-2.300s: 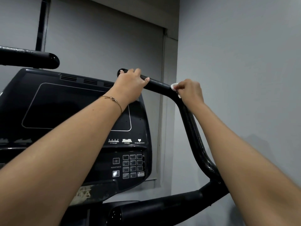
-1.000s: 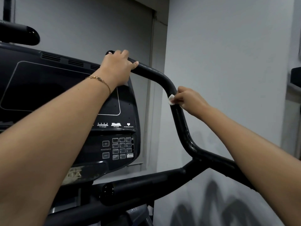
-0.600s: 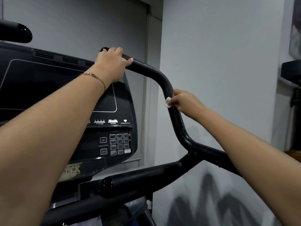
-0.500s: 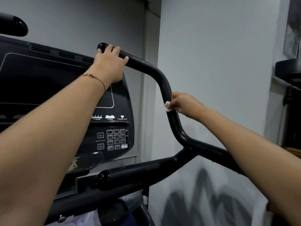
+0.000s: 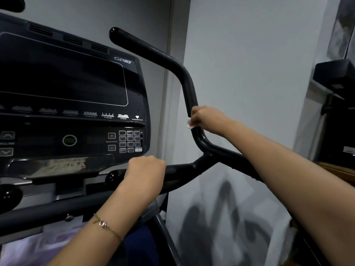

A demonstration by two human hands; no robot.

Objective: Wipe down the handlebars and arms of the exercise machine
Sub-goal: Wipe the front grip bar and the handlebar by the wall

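The right hand (image 5: 206, 119) is curled tight around the upright stretch of the black handlebar (image 5: 187, 81), just above the junction where the bars meet. A small white wipe (image 5: 189, 124) is pinched between those fingers and the bar, with only a scrap of it peeking out on the console side of the fist. Above the hand the handlebar climbs, bends and runs up toward the top left, ending in a rounded cap; that whole upper stretch is bare.

Down lower, the left hand (image 5: 145, 174) is closed in a fist over the horizontal grip (image 5: 180, 169) that sticks out from the junction toward the console. The grip's rounded end shows just left of the knuckles. A thin gold bracelet (image 5: 107, 226) sits on that wrist.

The console (image 5: 76, 96) fills the left side, dark screen on top, a CYBEX logo (image 5: 124, 60) at its upper right corner, and a keypad (image 5: 129, 141) near its lower right corner, just above the left hand. The right forearm crosses over the arm of the machine that slopes toward the lower right. A pale wall (image 5: 249, 54) stands behind the handlebar.
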